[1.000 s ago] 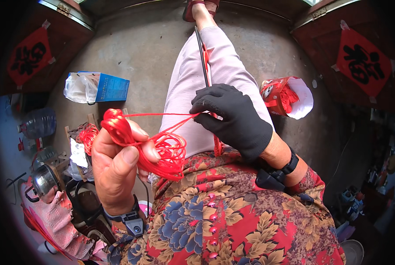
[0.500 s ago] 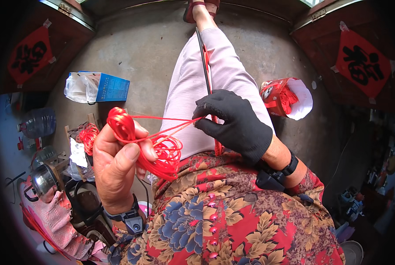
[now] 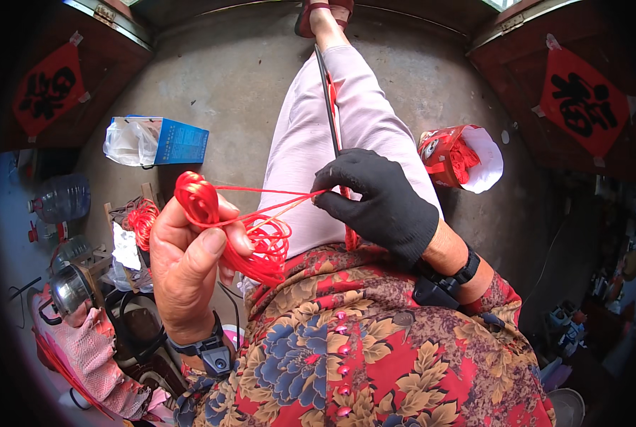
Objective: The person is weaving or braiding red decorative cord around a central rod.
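A looped bundle of shiny red cord [image 3: 259, 249] is gripped in my bare left hand [image 3: 193, 267], with loops standing up above the fingers and more hanging toward my lap. Taut strands run from the bundle to my right hand [image 3: 375, 203], which wears a black glove and pinches them between thumb and forefinger. Under the gloved hand a thin dark rod [image 3: 328, 99] lies lengthwise along my legs, with red material beside it. Its near end is hidden behind the glove and the cord.
On the floor at left stands a blue box [image 3: 182, 142] with a clear plastic bag. A red paper bag [image 3: 442, 153] holding red material lies at right. More red cord [image 3: 141, 222] sits on a wooden frame at left, near plastic bottles [image 3: 63, 198] and a metal pot [image 3: 72, 290].
The cord bundle has shifted very slightly, its lower loops a little higher. Both hands keep nearly the same place and grip.
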The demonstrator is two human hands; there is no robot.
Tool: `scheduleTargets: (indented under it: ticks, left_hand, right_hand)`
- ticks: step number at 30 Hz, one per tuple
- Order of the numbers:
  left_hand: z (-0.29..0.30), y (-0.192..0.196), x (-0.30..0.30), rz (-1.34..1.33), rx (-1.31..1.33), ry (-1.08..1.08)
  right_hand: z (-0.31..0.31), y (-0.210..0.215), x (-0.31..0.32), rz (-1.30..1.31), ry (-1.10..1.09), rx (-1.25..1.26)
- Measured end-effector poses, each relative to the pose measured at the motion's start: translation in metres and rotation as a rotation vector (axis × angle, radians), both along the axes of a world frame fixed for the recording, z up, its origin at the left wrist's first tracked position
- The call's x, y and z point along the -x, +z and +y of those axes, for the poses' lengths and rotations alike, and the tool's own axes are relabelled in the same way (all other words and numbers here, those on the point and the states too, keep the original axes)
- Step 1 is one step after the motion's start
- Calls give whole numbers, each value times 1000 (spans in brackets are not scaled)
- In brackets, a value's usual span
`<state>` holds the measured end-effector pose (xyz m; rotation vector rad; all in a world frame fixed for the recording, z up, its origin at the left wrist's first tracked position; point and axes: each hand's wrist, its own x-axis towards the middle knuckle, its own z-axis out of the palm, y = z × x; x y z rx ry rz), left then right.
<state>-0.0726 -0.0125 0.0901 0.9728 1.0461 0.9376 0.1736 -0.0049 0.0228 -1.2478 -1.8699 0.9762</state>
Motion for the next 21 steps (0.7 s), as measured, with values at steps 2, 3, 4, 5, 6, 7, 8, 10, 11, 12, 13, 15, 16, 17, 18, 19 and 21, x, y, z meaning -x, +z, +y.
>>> scheduleTargets:
  ticks: [2,3,4,5,6,7,8,10,11,12,13,15,16,17,18,19,21]
  left_hand:
    - [1,1,2,-23,24,-3]
    - [1,1,3,-50,31,-1]
    - [1,1,3,-37,35,-4]
    - [1,0,3,-39,34,-4]
    - [1,0,3,-52,35,-3]
    - [1,-1,4,-43,33,-3]
    - [1,-2,3,-45,31,0]
    - [0,-3,4,-54,29,2]
    - [0,-4,4,-60,29,3]
    - [0,-5,4,-66,29,3]
    - [0,-5,4,-74,30,3]
    - [0,-6,4,-90,32,4]
    - [0,-7,4,-96,40,6]
    - [0,-7,4,-102,47,8]
    - [0,-8,4,-108,55,9]
    - [0,-8,4,-110,57,10]
    - [0,-10,3,-114,62,12]
  right_hand:
    - [0,0,1,4,-12,15]
    - [0,0,1,0,-12,17]
    - [0,-1,1,-4,-12,19]
    - [0,-1,1,-5,-12,16]
    - [0,-1,1,-10,-13,22]
    - [0,-2,1,-12,-15,24]
    - [-1,-2,1,-10,-17,20]
    - [-1,-2,0,-24,-13,32]
    - [-1,-2,0,-25,-13,30]
    - [-1,-2,0,-35,-17,35]
    - [-1,-2,0,-40,-23,34]
    - [-2,-2,0,-50,-28,38]
    - [-2,-2,0,-56,-28,43]
    - [-2,-1,0,-57,-30,45]
    - [-2,-1,0,-63,-30,53]
    - [-2,-1,-1,-63,-32,56]
    - [-2,-1,-1,-63,-34,59]
